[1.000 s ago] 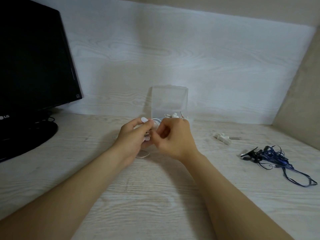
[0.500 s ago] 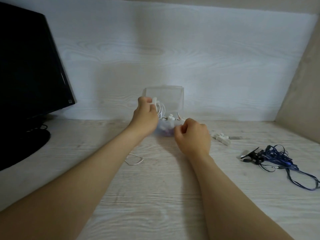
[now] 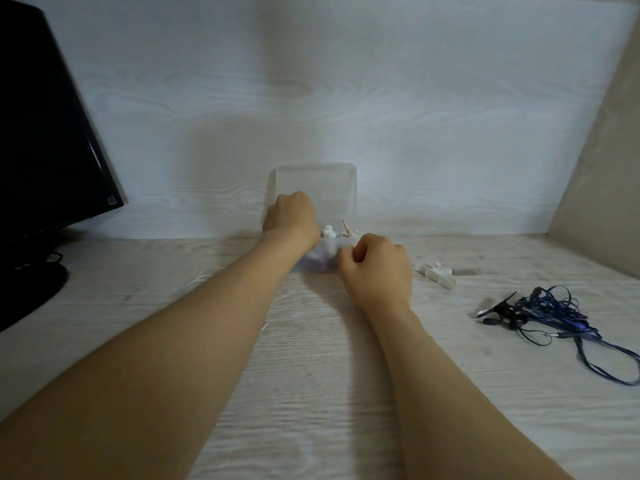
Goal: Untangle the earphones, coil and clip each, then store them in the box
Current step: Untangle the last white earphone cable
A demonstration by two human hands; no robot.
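Note:
A clear plastic box (image 3: 349, 244) stands against the back wall with its lid (image 3: 329, 188) raised. My left hand (image 3: 291, 216) reaches down into the box, fingers curled and hidden, around the white earphones; a loose bit of their white cord (image 3: 201, 277) trails on the table left of my forearm. My right hand (image 3: 375, 268) is curled against the box's front right edge, gripping it. White clips (image 3: 329, 233) poke out of the box. Blue earphones (image 3: 561, 317) lie tangled at the right, with a black clip (image 3: 498, 310) at their left end.
A white clip (image 3: 438, 273) lies on the table just right of my right hand. A black monitor (image 3: 41, 133) and its stand (image 3: 31, 285) fill the left side. A beige side panel (image 3: 602, 168) closes off the right.
My left hand carried the coiled white earphones from in front of the box up and then down into it. My right hand let go of them and moved to the box's front edge.

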